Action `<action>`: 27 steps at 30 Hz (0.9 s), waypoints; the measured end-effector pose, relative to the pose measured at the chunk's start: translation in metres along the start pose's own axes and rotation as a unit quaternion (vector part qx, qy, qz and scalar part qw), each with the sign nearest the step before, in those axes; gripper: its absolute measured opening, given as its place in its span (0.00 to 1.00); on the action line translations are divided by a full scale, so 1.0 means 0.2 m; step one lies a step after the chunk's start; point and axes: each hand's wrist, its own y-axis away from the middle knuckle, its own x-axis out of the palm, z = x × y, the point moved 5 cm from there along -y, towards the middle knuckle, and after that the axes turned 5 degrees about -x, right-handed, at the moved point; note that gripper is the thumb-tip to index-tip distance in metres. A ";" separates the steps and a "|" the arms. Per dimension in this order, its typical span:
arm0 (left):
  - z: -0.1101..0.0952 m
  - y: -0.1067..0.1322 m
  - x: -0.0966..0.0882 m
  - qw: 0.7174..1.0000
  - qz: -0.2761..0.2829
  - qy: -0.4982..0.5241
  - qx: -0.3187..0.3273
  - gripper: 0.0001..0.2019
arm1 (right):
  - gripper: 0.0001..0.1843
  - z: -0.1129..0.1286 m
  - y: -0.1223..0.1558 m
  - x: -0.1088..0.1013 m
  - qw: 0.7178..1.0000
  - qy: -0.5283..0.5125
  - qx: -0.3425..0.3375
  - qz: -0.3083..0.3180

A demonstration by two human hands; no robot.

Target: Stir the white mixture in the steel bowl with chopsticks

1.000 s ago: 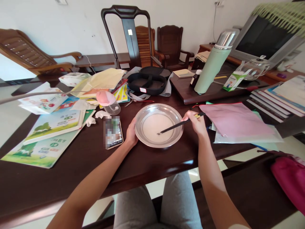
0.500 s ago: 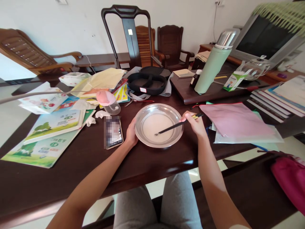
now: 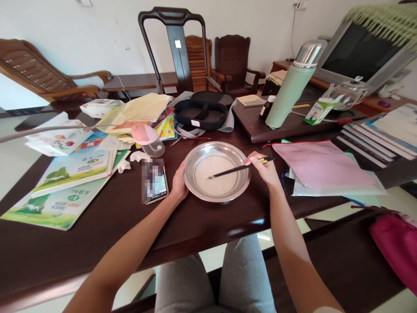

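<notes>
A round steel basin (image 3: 241, 187) rests on the dark wooden table, with a whitish, milky liquid (image 3: 216, 169) in its bottom. My left hand (image 3: 180, 181) grips the basin's left rim; some of its fingers are hidden behind the wall. In my right hand (image 3: 262, 167), closed at the basin's right side, is a pair of black chopsticks (image 3: 233, 170) with gold-marked upper ends. They slant down to the left, and their tips touch the liquid near the middle. A phone (image 3: 156, 180) lies just left of my left hand.
Booklets (image 3: 58, 195), crumpled tissue (image 3: 124, 165) and a pink-lidded cup (image 3: 148, 139) lie to the left. Behind the basin is an open black case (image 3: 202, 113). A green thermos (image 3: 288, 95) stands at the back right, near a pink zip pouch (image 3: 322, 163).
The chopstick tips have moved slightly left across the liquid, and my right hand has shifted a little left with them. My left hand and the basin stay in place.
</notes>
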 end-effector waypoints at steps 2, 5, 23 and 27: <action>0.00 0.00 0.00 1.000 0.003 0.000 0.001 0.21 | 0.31 0.00 0.00 -0.03 0.999 0.012 0.002 -0.035; 0.00 0.00 0.00 1.000 0.004 0.001 0.004 0.21 | 0.32 -0.02 0.00 -0.09 0.995 0.010 0.008 -0.098; 0.00 0.00 -0.01 1.000 0.003 -0.002 0.000 0.22 | 0.34 -0.01 0.00 -0.04 0.999 -0.019 0.011 -0.043; 0.00 0.00 -0.01 1.000 0.000 -0.002 -0.001 0.22 | 0.31 0.01 0.00 0.00 1.000 -0.002 0.000 0.003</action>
